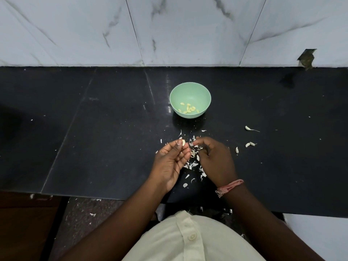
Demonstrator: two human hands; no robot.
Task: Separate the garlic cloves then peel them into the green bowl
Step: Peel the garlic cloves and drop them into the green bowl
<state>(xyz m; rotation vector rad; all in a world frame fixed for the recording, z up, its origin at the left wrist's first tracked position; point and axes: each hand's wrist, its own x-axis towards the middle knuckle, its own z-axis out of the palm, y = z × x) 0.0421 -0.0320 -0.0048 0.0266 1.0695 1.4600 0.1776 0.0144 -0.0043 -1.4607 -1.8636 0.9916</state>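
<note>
1. Clove [183,142]: pale, smooth, cream-white; sits at the fingertips of the left hand [172,162]. Thumb presses it against the forefinger, so the left hand pinches it. Palm turned up and inward.
2. Right hand [214,161]: back of hand up, fingers curled down and toward the left hand. Thumb and forefinger tips close together next to a scrap of skin; whether they hold it cannot be told.
3. Fingertips of the two hands lie near each other, a small gap between; the clove is on the left side of that gap, above the tabletop [94,129].
4. Bowl [190,99]: light green, round, upright on the black tabletop, beyond the hands and roughly in line with the gap between them. Well apart from both hands.
5. Peeled cloves [188,108]: about ten, yellowish, lying loose on the bowl floor, toward its near side.
6. Skins [194,159]: white papery flakes scattered on the tabletop between and under the hands, thinning out toward the bowl and toward the near edge.
7. Unpeeled cloves [249,144]: four or so, white, some with a thin tail, lying on the tabletop right of the right hand, apart from it.
8. Thread band [228,187]: pinkish, frayed, around the right wrist.
</note>
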